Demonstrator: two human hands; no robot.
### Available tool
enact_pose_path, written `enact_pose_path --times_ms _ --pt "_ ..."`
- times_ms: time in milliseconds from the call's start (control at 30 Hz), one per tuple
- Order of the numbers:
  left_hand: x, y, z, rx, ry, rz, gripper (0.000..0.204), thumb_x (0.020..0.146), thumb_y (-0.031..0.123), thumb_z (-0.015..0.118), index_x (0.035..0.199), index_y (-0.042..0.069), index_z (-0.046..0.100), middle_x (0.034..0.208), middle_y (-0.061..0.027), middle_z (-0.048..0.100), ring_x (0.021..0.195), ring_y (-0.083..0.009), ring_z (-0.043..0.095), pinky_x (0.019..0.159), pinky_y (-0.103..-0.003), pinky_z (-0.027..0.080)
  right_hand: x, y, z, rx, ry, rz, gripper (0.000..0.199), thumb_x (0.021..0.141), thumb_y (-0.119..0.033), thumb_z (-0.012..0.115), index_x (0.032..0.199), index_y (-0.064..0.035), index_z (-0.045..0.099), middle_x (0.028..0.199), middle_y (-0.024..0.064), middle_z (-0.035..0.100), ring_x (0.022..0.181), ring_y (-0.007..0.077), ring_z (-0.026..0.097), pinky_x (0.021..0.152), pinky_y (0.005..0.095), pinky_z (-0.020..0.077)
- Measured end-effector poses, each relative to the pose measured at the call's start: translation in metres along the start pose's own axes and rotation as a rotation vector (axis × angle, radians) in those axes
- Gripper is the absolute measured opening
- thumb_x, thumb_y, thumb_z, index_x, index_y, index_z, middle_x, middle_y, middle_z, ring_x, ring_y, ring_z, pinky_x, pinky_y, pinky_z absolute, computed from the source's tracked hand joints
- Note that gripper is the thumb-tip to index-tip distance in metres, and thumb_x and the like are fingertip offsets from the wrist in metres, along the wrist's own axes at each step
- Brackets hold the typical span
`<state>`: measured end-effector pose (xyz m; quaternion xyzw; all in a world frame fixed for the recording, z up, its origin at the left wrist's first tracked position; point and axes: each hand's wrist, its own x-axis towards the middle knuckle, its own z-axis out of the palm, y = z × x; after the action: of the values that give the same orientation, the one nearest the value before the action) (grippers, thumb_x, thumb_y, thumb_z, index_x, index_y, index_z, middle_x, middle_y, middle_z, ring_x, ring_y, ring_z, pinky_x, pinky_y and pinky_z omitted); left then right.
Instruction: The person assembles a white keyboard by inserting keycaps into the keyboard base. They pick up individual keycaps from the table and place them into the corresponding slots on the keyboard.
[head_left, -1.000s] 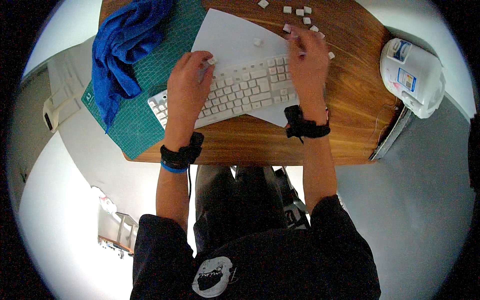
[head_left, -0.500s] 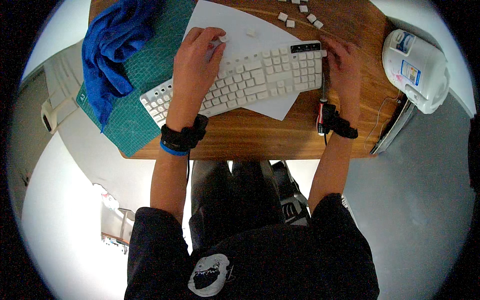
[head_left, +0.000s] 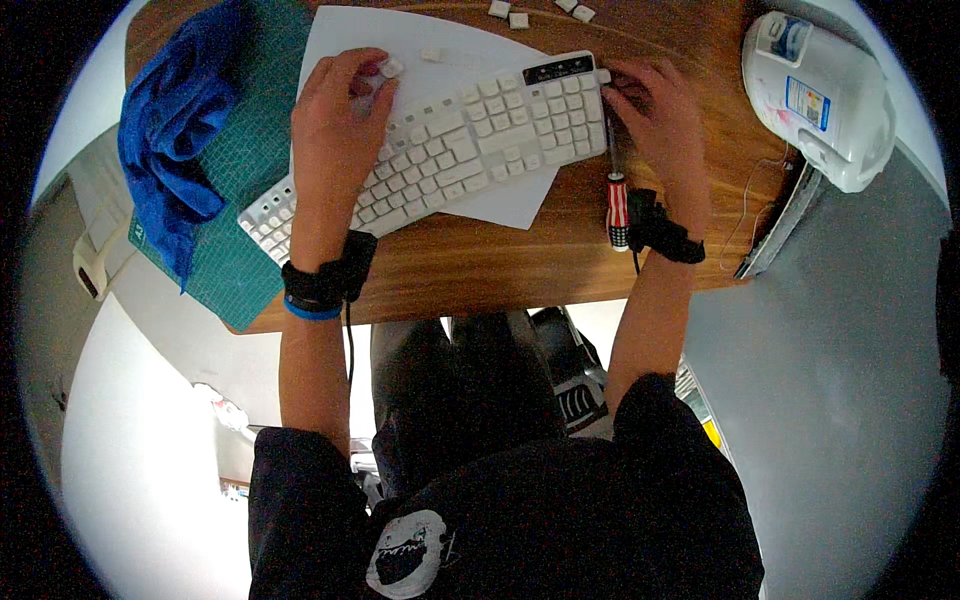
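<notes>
A white keyboard (head_left: 460,150) lies aslant on the table, with bare switch spots along part of its top row. Above that row, my left hand (head_left: 340,120) has its thumb and fingers closed on a small white keycap (head_left: 391,67). A second loose keycap (head_left: 431,54) rests on the white sheet (head_left: 350,30) beneath. At the keyboard's right end is my right hand (head_left: 655,110), fingers curved and apart, close to a small white piece (head_left: 603,75) on the edge. Just below that hand lies a screwdriver (head_left: 617,210) with a red-and-white striped handle.
Several loose keycaps (head_left: 518,20) sit at the table's far side. On the left, a blue cloth (head_left: 175,130) covers part of a green cutting mat (head_left: 240,290). A white plastic jug (head_left: 820,100) stands at the right, near a thin cable (head_left: 750,205).
The whole view has shifted, so the table things appear farther left and a little higher. My left hand stays above the top row with the keycap; my right hand stays by the keyboard's end.
</notes>
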<state>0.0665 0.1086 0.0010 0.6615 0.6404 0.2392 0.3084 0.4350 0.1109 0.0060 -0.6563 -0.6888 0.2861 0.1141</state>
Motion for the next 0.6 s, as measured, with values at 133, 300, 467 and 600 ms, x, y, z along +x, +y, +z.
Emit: enact_pose_path --times_ms 133,300,467,600 --pt "0.001 0.008 0.000 -0.014 0.030 0.027 0.031 0.089 0.006 0.080 0.118 0.007 0.072 0.106 -0.0127 0.071 0.092 -0.0274 0.075 0.081 -0.037 0.059 0.002 -0.004 0.002 0.121 -0.010 0.017 0.025 0.094 -0.019 0.077 0.115 -0.0070 0.073 0.115 0.0148 0.067 0.107 0.0344 0.069 0.094 0.0420 0.0584" --pt "0.001 0.010 0.001 0.001 0.039 0.007 0.031 0.088 0.006 0.081 0.118 0.006 0.072 0.106 -0.0124 0.072 0.092 -0.0267 0.074 0.081 -0.037 0.059 0.002 -0.007 0.001 0.161 0.001 0.002 0.024 0.095 -0.017 0.076 0.116 -0.0072 0.073 0.113 0.0151 0.066 0.107 0.0342 0.069 0.093 0.0408 0.0586" --pt "0.000 0.013 0.001 0.002 0.063 0.021 0.030 0.089 0.007 0.081 0.118 0.005 0.072 0.107 -0.0125 0.072 0.091 -0.0266 0.075 0.081 -0.037 0.059 0.000 -0.002 0.005 0.038 0.045 -0.038 0.029 0.097 -0.006 0.075 0.125 -0.0046 0.072 0.115 0.0101 0.066 0.103 0.0236 0.073 0.090 0.0335 0.0600" --pt "-0.002 0.015 0.005 0.006 0.073 0.010 0.030 0.089 0.007 0.081 0.117 0.003 0.073 0.108 -0.0130 0.072 0.091 -0.0266 0.075 0.081 -0.036 0.060 0.003 0.004 0.008 0.063 0.034 -0.063 0.027 0.097 -0.005 0.074 0.124 -0.0035 0.071 0.115 0.0104 0.067 0.100 0.0232 0.073 0.087 0.0339 0.0601"
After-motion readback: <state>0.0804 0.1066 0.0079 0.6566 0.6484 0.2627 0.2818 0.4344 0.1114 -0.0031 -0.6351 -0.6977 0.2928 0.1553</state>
